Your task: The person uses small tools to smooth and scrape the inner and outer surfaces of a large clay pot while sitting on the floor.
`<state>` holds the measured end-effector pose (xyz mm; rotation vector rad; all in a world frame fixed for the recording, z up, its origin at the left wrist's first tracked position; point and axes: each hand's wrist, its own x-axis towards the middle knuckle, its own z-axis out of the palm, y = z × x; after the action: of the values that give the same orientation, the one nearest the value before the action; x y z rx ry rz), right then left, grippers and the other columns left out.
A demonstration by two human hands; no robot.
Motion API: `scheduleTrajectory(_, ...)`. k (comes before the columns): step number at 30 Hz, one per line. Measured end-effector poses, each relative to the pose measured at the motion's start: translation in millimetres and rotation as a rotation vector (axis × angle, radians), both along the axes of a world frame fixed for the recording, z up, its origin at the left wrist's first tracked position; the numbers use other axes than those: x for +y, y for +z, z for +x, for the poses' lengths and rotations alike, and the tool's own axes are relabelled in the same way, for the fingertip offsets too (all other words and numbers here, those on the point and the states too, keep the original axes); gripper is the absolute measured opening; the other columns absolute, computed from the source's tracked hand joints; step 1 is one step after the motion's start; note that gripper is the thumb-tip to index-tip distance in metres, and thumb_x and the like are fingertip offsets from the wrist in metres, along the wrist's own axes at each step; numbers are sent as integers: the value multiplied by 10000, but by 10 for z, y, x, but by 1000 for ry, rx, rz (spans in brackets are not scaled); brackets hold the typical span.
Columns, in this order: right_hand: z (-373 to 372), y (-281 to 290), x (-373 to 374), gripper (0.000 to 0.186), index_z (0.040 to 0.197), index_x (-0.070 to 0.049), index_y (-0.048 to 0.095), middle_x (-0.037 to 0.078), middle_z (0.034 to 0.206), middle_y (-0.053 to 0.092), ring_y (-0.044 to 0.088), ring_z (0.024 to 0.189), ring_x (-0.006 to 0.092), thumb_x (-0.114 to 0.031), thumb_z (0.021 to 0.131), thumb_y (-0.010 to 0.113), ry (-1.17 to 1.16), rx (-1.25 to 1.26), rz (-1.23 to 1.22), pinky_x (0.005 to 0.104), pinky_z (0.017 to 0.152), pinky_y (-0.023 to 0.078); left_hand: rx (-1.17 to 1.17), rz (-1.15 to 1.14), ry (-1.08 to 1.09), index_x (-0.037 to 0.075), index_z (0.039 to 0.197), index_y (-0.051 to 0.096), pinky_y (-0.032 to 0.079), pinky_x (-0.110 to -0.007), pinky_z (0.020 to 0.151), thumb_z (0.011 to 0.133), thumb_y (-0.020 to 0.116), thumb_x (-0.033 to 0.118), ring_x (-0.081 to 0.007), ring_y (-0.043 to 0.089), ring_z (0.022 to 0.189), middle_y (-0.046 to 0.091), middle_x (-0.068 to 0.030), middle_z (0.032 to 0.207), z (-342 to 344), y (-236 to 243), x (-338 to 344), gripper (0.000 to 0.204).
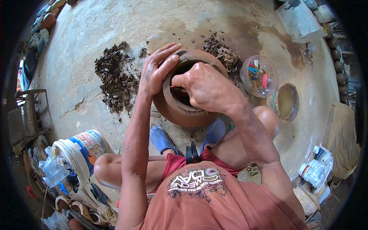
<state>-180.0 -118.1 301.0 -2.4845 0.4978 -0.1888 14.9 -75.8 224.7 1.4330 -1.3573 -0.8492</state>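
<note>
A round reddish-brown clay pot [184,119] with a wide dark opening stands between my feet. My left hand [157,71] grips its upper left rim, fingers curved over the edge. My right hand [201,84] is closed at the opening, partly inside the pot; a small red sliver shows beneath its fingers, too hidden to name. Dark clay scraps [113,76] lie left of the pot, with more scraps [218,51] behind it. A clear bowl [249,82] with colored small tools sits to the right, next to a basin of cloudy water [285,103].
A white bucket [71,157] with plastic bags stands lower left, near assorted pottery pieces. A pale block [299,21] is at back right, beside a row of dark pots [339,65]. Brown sacking [341,142] and white containers [310,172] lie at right.
</note>
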Motion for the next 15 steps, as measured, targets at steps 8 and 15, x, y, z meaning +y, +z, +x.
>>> scheduleTrajectory(8,-42,0,-26,227,954,-26,757,237,792,714,729,812,403,20,751,667,46,-23,17,484,769,574,-37,-48,-142,65,1360,723,463,-436,1133,900,730,448,-328,609,1365,645,-240,1446,89,-39,-340,598)
scheduleTrajectory(15,-97,97,22,133,882,16,724,254,780,700,716,779,433,-13,805,619,-225,-56,0,498,754,579,134,-179,456,-63,1376,665,458,-356,1122,1045,653,296,-235,641,1282,704,-199,1361,-155,-29,156,489)
